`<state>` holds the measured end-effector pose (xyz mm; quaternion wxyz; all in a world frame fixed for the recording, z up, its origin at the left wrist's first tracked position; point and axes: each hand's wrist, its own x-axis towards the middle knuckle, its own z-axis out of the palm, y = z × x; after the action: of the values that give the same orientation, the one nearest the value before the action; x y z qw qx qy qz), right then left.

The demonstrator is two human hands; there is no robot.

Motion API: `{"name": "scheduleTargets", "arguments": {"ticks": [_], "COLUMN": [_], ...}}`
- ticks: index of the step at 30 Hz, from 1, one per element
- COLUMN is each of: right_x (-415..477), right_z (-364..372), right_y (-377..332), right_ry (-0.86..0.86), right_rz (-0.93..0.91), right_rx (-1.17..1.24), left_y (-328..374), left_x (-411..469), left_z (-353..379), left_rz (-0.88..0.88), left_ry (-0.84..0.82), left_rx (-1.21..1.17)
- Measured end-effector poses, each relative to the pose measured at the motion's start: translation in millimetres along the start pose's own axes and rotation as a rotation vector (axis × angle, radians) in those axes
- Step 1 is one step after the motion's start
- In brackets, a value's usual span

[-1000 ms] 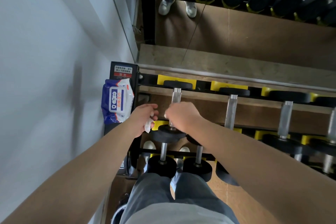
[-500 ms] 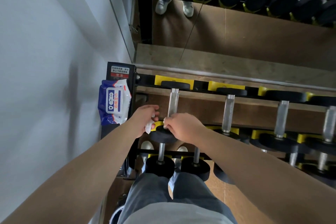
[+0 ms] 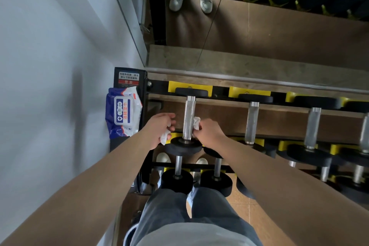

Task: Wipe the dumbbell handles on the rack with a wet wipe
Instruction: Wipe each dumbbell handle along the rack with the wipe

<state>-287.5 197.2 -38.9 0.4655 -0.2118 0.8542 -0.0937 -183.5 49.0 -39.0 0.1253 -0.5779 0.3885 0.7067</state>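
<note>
The leftmost dumbbell on the top rack row has a knurled steel handle (image 3: 188, 118) between black round heads. My left hand (image 3: 159, 129) is just left of the handle and grips a white wet wipe (image 3: 165, 137), one end hanging below the fingers. My right hand (image 3: 207, 133) is just right of the handle and pinches the other end of the white wipe (image 3: 196, 123). The wipe seems to pass behind the handle, hidden there. More steel handles (image 3: 252, 122) line the rack to the right.
A blue and white wet wipe pack (image 3: 123, 113) sits on the rack's left end post. The black rack frame (image 3: 157, 88) has yellow cradles. Lower rows hold smaller dumbbells (image 3: 177, 177). A white wall is on the left, a mirror behind the rack.
My right hand has moved off the handle to its right side, uncovering the steel. A wipe end now shows at my right fingers. My left hand stays put with its wipe end.
</note>
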Motion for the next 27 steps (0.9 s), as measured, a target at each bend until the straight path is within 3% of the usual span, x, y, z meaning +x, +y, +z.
{"name": "scheduleTargets", "arguments": {"ticks": [4,7,10,13,15,17,20,23,27], "right_x": [15,27,29,18,15,17,16,8,-3], "right_z": [-17,-36,-36,-29,-26,-28,-31,-35,-39], "right_y": [-15,-27,-17,-2,2,2,-3,-7,-19], "right_ry": [0.048,0.075,-0.011,-0.173,-0.226,-0.181,0.058,0.245,0.126], "right_rz": [0.169,0.125,0.137,0.007,-0.073,-0.045,0.042,-0.07,-0.117], "right_rx": [0.782,1.1,0.978,0.277,0.022,0.129,0.493,0.613,0.741], "left_y": [0,1,3,3,3,3,4,7,11], "left_x": [3,6,6,6,5,4,0,-2,-6], "left_z": [-1,-3,-4,-3,-3,-1,3,5,8], "left_rz": [0.004,0.01,0.023,0.026,0.026,0.029,0.051,0.143,0.345], "left_ry": [-0.002,-0.005,-0.014,-0.015,-0.021,-0.028,-0.032,-0.031,-0.104], "left_rx": [0.001,0.018,0.017,0.029,0.033,0.043,0.075,0.106,0.165]}}
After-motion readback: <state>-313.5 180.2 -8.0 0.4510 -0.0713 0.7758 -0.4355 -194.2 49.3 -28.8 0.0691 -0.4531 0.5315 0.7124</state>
